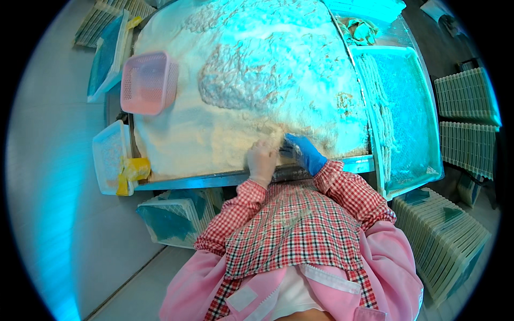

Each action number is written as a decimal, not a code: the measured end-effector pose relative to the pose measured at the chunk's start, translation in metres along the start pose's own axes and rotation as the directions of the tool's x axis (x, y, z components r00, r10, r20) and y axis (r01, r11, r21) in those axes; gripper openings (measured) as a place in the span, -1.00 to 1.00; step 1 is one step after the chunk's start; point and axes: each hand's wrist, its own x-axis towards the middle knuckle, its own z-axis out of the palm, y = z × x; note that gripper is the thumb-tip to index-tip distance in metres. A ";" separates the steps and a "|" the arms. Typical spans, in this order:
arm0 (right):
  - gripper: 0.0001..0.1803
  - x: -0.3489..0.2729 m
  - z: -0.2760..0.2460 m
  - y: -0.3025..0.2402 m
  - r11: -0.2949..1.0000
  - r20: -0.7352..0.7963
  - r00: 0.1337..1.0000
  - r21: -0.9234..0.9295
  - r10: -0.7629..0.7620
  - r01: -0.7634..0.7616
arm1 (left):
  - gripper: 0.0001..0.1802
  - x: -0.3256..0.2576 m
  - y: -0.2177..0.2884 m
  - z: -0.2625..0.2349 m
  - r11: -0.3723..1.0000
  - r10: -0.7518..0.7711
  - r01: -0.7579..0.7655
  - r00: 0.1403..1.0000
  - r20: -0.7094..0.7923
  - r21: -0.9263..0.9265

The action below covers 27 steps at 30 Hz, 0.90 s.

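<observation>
My left hand (262, 162), in a pale thin glove, is at the front of a table spread with white powder (182, 136). Its fingers are bent together at a small pale, crumbly clump (276, 134); what they hold is too small to make out. Close beside it on the right, my right hand (305, 153) wears a blue glove with powder on the fingertips. Those fingers curl inward toward the left hand, and anything inside them is hidden. Beyond both hands lies a broad heap of wet-looking, lumpy pale pieces (241, 77), partly coated in the powder.
A pink perforated basket (150, 85) stands at the table's left. Below it is a white tray (111, 160) with a yellow cloth (134, 169). On the right, a large tray (409, 123) holds rows of powdered strands (379, 107). Stacked trays (441, 246) stand at lower right.
</observation>
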 end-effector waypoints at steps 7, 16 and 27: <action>-0.59 -0.025 0.036 -0.016 0.932 0.042 0.996 0.356 -0.083 0.063 | -0.47 0.024 0.035 -0.018 0.976 0.000 -0.057 0.965 -0.262 -0.211; -0.47 -0.074 -0.007 -0.045 0.793 -0.029 0.983 0.586 -0.184 0.166 | -0.34 0.068 0.089 0.029 0.951 0.236 -0.241 0.971 0.048 0.194; -0.66 -0.125 -0.297 -0.135 0.849 -0.623 0.577 -0.392 -0.528 0.354 | -0.64 0.175 0.024 -0.007 0.924 0.351 -0.316 0.925 -0.146 0.215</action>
